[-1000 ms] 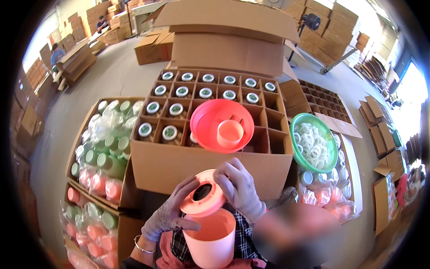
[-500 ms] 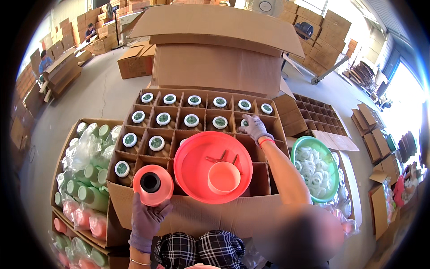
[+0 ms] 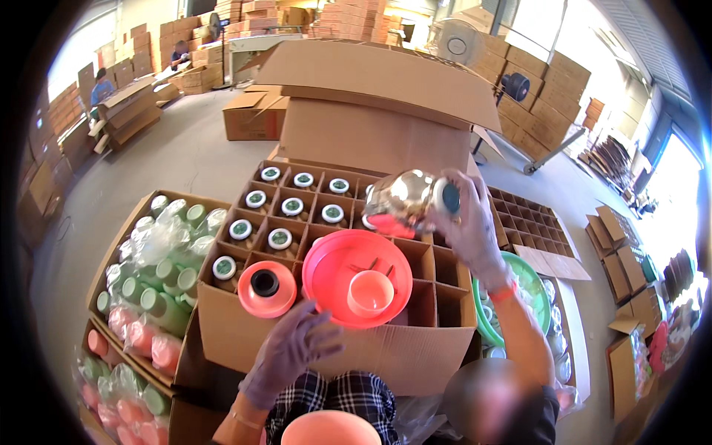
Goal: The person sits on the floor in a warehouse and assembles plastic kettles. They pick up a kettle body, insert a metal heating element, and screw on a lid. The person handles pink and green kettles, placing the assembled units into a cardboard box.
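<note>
Stacked cartons (image 3: 545, 81) line the warehouse across the upper frame. Right of centre, our right hand (image 3: 475, 230) grips a silvery flask (image 3: 400, 199) over the divided box (image 3: 386, 356); our left hand (image 3: 293, 352), lower centre, spreads its fingers near the pink basin (image 3: 323, 288).

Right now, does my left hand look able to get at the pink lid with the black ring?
Probably yes: your left hand looks open and empty, close to the lid, and nothing shows between them. The basin beside the lid leaves its near side free.
</note>
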